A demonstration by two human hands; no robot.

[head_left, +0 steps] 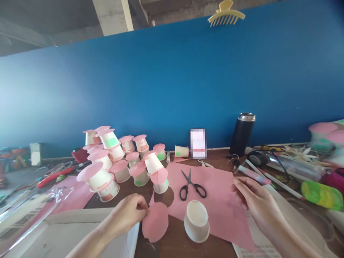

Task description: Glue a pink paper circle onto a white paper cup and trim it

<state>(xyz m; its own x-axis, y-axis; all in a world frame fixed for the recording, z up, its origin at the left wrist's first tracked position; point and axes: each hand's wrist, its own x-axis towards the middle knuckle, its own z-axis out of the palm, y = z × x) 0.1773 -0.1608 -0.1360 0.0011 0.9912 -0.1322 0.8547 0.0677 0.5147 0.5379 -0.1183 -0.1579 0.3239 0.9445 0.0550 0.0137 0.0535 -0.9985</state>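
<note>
Your left hand (131, 209) pinches the pink paper disc (155, 222) at its left edge, thumb against fingertips. The disc lies near centre on the brown table (172, 247), just left of the upturned paper cup (197, 220). Your right hand (252, 197) lies with fingers extended on the right corner of the pink sheet (220, 208); whether the thumb grips beneath, you cannot tell. Scissors (192, 184) rest on the sheet, farther back. Judgement: the disc is very light and limp and creases easily, so hold it at the rim with a gentle pinch.

No text or number can be read; the standing card (198, 143) is blurred.
</note>
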